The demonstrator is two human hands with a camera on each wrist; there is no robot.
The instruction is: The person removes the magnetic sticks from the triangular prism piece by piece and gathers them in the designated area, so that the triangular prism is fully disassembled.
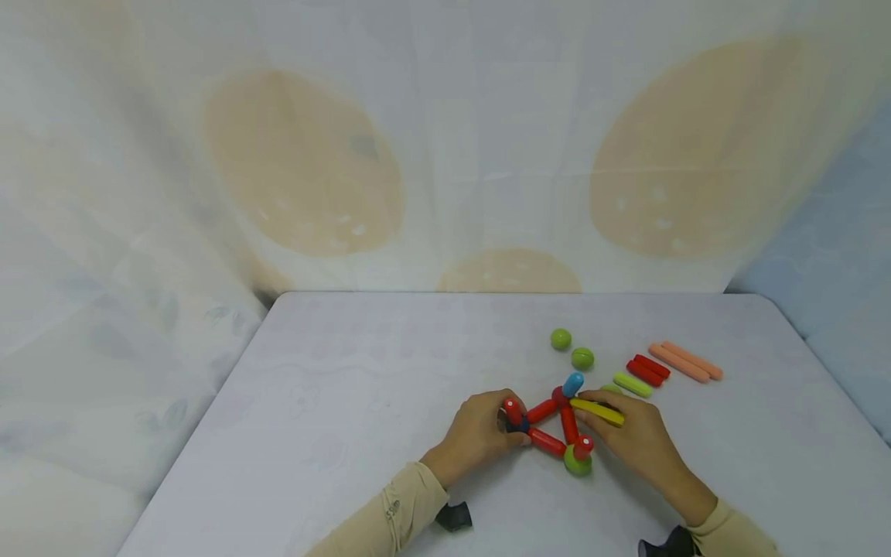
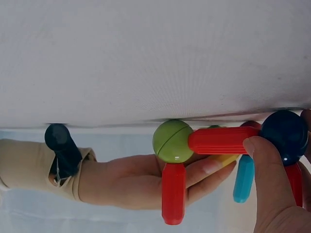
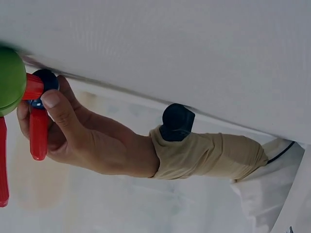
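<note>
I see my left hand (image 1: 480,433) pinching the dark ball (image 1: 517,422), right hand (image 1: 636,437) pinching the yellow rod (image 1: 597,411); green balls (image 1: 572,350) and spare rods (image 1: 668,363) lie beyond on the table (image 1: 348,402).

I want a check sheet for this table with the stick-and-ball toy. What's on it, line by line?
Surface: white table, lying flat.
Job's things: triangle frame of red sticks joined at balls; yellow stick at its right side.
Clutter: two green balls, light green stick, two red sticks, two orange sticks, all loose on the table.
Grips: left hand pinches the frame's dark blue ball corner; right hand holds the yellow stick.
Cables: nothing seen.
Surroundings: pale curtain with tan ovals behind the table.
</note>
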